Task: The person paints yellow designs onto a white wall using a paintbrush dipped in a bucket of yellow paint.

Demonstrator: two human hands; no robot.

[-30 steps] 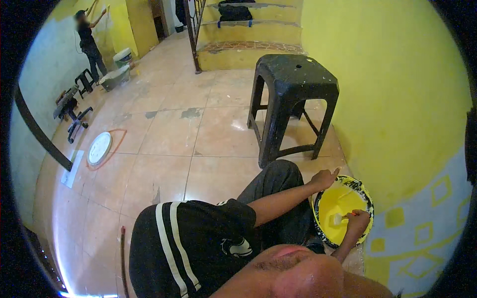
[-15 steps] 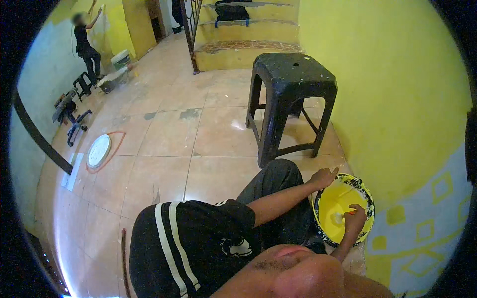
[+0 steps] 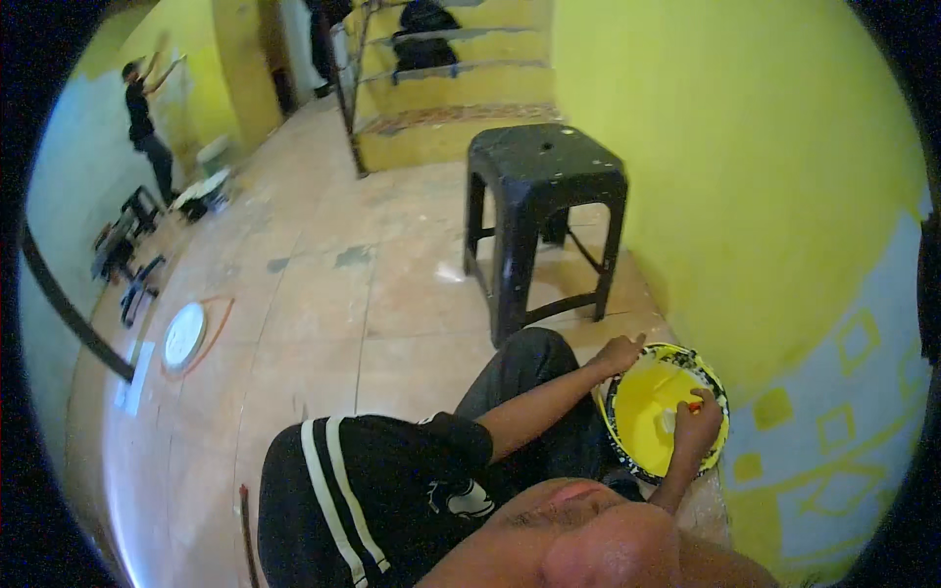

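A bucket with yellow paint inside stands by the wall at the right, its rim smeared black and yellow. At its far left rim rests my left hand, fingers closed at the edge with one digit sticking out. Over the bucket's opening, my right hand is closed round a paintbrush. A bit of its orange handle shows between the fingers, and its pale head points into the bucket. The fingers partly hide the brush.
A black plastic stool stands ahead, before yellow steps with a dark bag. A white round lid lies on the tiles at left. Far left, a person works at the wall beside buckets. The right wall is partly yellow.
The view has tilted, so the stool and steps sit lower and further left. Inside the bucket, the brush and my right hand have shifted slightly. My left hand stays at the rim.
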